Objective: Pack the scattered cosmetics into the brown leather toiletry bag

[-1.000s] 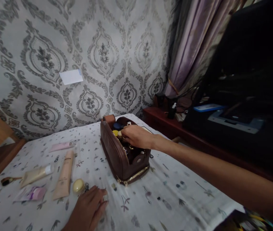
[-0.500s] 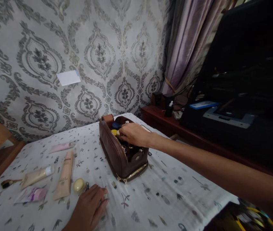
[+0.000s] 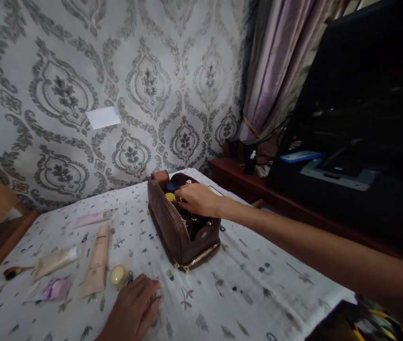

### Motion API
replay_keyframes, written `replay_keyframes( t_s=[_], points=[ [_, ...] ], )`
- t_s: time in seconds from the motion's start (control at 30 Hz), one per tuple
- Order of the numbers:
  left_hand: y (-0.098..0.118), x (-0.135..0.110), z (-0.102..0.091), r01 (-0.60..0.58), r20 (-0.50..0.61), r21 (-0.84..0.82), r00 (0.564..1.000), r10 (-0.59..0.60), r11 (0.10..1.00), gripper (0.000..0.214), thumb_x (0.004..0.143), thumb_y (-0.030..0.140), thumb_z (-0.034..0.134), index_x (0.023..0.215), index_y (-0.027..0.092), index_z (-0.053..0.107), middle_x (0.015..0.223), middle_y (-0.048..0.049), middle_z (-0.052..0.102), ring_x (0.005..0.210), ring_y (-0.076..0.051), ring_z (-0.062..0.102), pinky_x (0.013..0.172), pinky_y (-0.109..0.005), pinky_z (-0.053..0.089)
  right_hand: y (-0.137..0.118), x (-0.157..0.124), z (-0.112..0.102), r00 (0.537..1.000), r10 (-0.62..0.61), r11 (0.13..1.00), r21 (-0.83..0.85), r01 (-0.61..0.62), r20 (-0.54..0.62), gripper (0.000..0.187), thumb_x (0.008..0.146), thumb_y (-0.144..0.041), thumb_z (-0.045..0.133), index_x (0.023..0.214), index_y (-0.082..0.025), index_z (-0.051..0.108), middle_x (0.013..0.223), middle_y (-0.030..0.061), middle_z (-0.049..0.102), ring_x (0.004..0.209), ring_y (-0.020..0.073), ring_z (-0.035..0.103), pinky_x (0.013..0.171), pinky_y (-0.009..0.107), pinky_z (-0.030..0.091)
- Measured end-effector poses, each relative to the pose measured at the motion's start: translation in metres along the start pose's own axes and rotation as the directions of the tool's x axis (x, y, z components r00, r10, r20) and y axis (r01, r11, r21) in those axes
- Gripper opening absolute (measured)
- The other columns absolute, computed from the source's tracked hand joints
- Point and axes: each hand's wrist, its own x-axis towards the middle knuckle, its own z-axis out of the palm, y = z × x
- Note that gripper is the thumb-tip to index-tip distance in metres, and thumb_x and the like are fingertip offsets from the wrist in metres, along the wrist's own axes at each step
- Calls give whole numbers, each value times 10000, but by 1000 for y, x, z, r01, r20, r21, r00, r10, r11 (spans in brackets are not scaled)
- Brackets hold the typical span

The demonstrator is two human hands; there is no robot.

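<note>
A brown zippered makeup bag (image 3: 165, 227) stands open on the patterned cloth, filled with small containers, among them a yellow-capped one (image 3: 170, 196) and a dark blue one (image 3: 173, 186). My right hand (image 3: 197, 199) reaches into its top, fingers bent and closed down among the contents; what they grip is hidden. Nearer me, my left hand (image 3: 135, 300) rests on the cloth with loosely bent fingers and the thumb apart, holding nothing I can see. Just left of it sits a small round cream-coloured jar (image 3: 119, 275).
Left of the jar lie a peach tube (image 3: 96, 263), a pink tube (image 3: 92, 219), a beige tube (image 3: 54, 263), a purple-and-white tube (image 3: 50, 289) and a brush (image 3: 18, 271). A reddish wooden table (image 3: 226, 170) with a black-and-white dropper bottle (image 3: 250, 162) stands beyond the bag.
My right hand stays in the bag, its fingers slightly deeper; a pale item seen at its fingertips is now hardly visible. The view has shifted a little.
</note>
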Motion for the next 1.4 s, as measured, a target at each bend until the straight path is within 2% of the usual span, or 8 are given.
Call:
replay_keyframes(
  t_s=[0.27,0.5,0.83,1.17,1.23,1.3,1.37,1.4],
  points=[
    [-1,2,0,-6,-10,-28,1000,6,1000,133,969,223,486,1039,198,596,757,-20,690,670,-166,678,664,-276,580,3,4,6,999,38,999,18,-38,-28,193,935,-271,559,980,-152,705,1029,132,732,1001,256,666,734,275,434],
    [2,7,-3,-14,-10,-23,1000,14,1000,137,984,237,463,1010,205,593,752,-17,689,668,-166,678,604,-258,557,4,7,10,999,22,1000,-8,-22,-29,194,931,-264,549,1000,-149,688,1061,140,723,1014,269,666,747,294,446],
    [1,4,-1,-13,25,-8,1000,14,1000,131,980,216,444,970,208,575,773,-27,686,692,-177,670,601,-273,544,3,9,11,999,10,1000,-18,-11,-39,219,934,-270,554,1059,-144,682,1102,143,707,1033,256,654,771,286,459],
    [-1,1,1,-14,50,-10,999,15,1000,113,957,176,469,987,211,572,783,-13,693,694,-175,670,674,-300,566,3,10,13,996,20,1000,-5,-21,-85,222,957,-291,540,1030,-138,685,1049,138,705,981,252,654,730,280,427],
    [0,1,2,-25,26,-3,999,25,1000,115,962,178,468,990,211,575,790,-16,702,708,-179,677,705,-312,572,5,10,8,993,17,1000,11,-16,-118,215,955,-297,553,1001,-139,690,1016,131,705,947,240,655,716,274,418],
    [0,1,2,-39,10,17,999,39,999,130,976,181,452,1011,208,574,819,-24,717,739,-186,689,752,-331,577,5,2,1,978,24,997,80,-7,-205,192,950,-289,569,931,-145,694,946,105,707,873,213,655,687,267,411],
    [0,1,2,-39,20,27,999,38,999,140,990,187,429,1019,206,565,838,-28,723,758,-187,692,788,-341,574,1,-19,-5,930,42,976,215,40,-365,186,950,-274,574,860,-159,690,854,66,699,780,179,644,659,260,413],
    [1,1,1,-30,38,27,999,29,999,141,995,190,421,1019,206,558,842,-29,721,760,-186,691,799,-342,571,-3,-34,-6,884,34,950,288,116,-466,179,957,-275,571,878,-168,691,838,52,697,759,167,642,658,257,427]
  ],
)
